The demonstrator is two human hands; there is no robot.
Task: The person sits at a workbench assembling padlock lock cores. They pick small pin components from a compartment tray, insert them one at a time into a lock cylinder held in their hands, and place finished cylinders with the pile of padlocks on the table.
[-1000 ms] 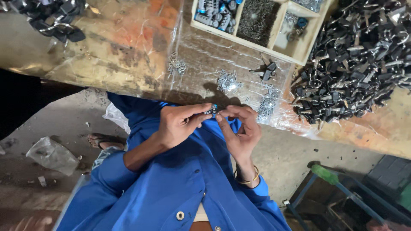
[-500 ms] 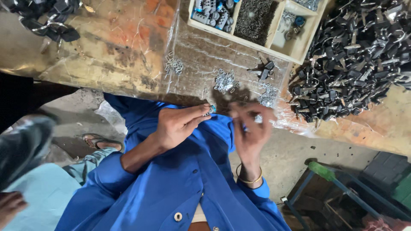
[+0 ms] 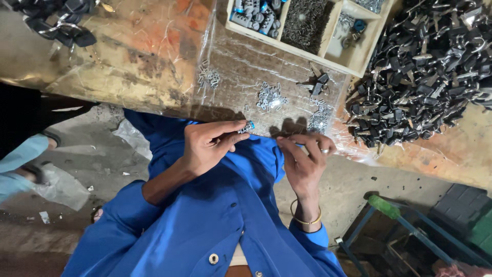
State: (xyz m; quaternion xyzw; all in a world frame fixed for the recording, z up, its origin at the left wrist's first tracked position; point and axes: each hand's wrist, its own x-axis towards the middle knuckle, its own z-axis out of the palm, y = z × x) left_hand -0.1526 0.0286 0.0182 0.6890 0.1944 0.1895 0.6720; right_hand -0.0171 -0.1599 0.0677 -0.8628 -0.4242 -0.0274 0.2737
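Observation:
My left hand (image 3: 207, 145) pinches a small metal cylinder with a blue end (image 3: 247, 126) between thumb and fingertips, just below the table's near edge. My right hand (image 3: 306, 160) is a little to the right of it, fingers curled and pinched together; whether something tiny sits between them is too small to tell. It wears a ring and a bangle. Both hands hover over my blue shirt (image 3: 215, 215).
A plastic-covered wooden table (image 3: 133, 56) carries small piles of silver parts (image 3: 270, 97), a wooden compartment tray (image 3: 307, 46) with cylinders and pins, and a big heap of black keys (image 3: 425, 77). A dark pile (image 3: 56, 20) lies far left. Another person's foot (image 3: 31, 154) is left.
My right hand has moved away from the left, to the right and slightly down. The left hand stays holding the cylinder. The view shifted a little.

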